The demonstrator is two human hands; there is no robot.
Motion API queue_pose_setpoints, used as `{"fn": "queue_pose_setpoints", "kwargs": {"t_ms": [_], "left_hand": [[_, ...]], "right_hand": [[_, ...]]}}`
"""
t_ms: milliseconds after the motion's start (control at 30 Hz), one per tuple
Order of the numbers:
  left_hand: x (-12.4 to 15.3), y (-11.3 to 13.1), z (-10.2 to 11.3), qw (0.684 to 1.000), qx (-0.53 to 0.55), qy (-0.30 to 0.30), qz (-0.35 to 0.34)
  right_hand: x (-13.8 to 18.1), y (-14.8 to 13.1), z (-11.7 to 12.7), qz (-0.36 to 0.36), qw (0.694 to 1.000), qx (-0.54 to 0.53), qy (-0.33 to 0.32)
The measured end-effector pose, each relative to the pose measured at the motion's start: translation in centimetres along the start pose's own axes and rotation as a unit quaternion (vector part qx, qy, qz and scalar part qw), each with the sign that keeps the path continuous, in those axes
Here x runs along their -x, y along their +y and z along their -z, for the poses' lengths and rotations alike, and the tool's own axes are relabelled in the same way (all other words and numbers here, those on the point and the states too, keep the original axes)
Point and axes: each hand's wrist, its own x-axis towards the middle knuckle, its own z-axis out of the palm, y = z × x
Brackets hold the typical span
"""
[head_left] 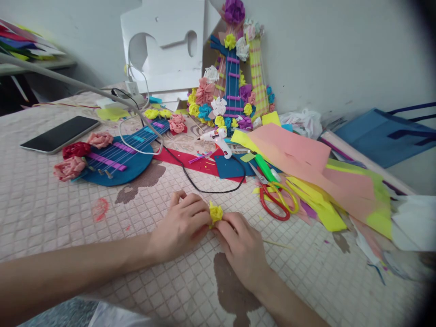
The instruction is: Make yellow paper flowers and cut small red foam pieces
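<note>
A small yellow paper flower (215,212) sits between my two hands, just above the patterned tablecloth (47,204). My left hand (182,225) pinches it from the left with curled fingers. My right hand (242,245) grips it from the right, fingers pressed together. Both forearms reach in from the bottom of the view.
Red and yellow scissors (276,196) lie right of my hands beside pink and yellow paper sheets (306,159). A white glue gun (220,138) with a black cord rests behind. A blue guitar-shaped craft (119,156) with paper roses and a phone (59,134) lie at left. A flower-covered guitar craft (235,86) leans on the wall.
</note>
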Motion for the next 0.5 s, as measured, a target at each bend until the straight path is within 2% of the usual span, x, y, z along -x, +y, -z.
{"fn": "queue_pose_setpoints", "kwargs": {"t_ms": [233, 500], "left_hand": [[0.02, -0.07, -0.02, 1.000, 0.004, -0.020, 0.017], [-0.19, 0.35, 0.14, 1.000, -0.008, -0.011, 0.019]], "right_hand": [[-0.20, -0.36, -0.07, -0.014, 1.000, -0.007, -0.017], [-0.22, -0.42, -0.41, 0.005, 0.999, 0.040, -0.017]]}}
